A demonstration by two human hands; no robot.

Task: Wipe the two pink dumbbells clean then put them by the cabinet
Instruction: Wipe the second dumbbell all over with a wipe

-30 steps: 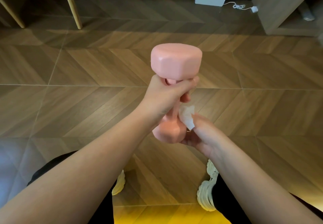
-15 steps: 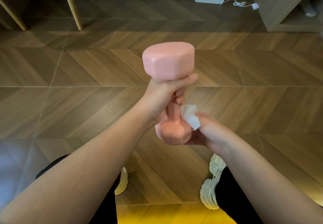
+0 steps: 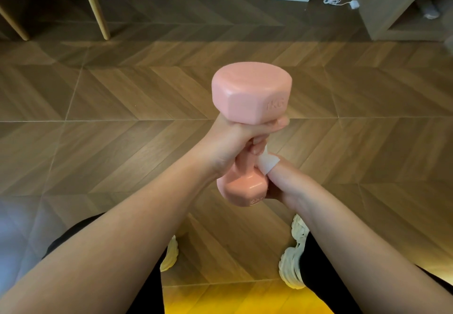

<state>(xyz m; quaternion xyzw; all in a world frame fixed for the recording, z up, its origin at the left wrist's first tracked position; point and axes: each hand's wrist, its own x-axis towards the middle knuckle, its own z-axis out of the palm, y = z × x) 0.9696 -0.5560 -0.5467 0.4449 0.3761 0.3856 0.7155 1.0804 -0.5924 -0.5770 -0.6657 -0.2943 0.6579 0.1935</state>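
Wiping in progress, head view. Dumbbell: one pink item, held upright above the floor; handle gripped by the left hand, fingers wrapped closed just under the upper head. Wipe: white, pinched by the right hand and pressed to the handle directly below the left grip. No second pink one is seen. Cabinet: judged to be the wooden unit far beyond the grip, up and right. Placement is not begun; a second wiping is judged outstanding.
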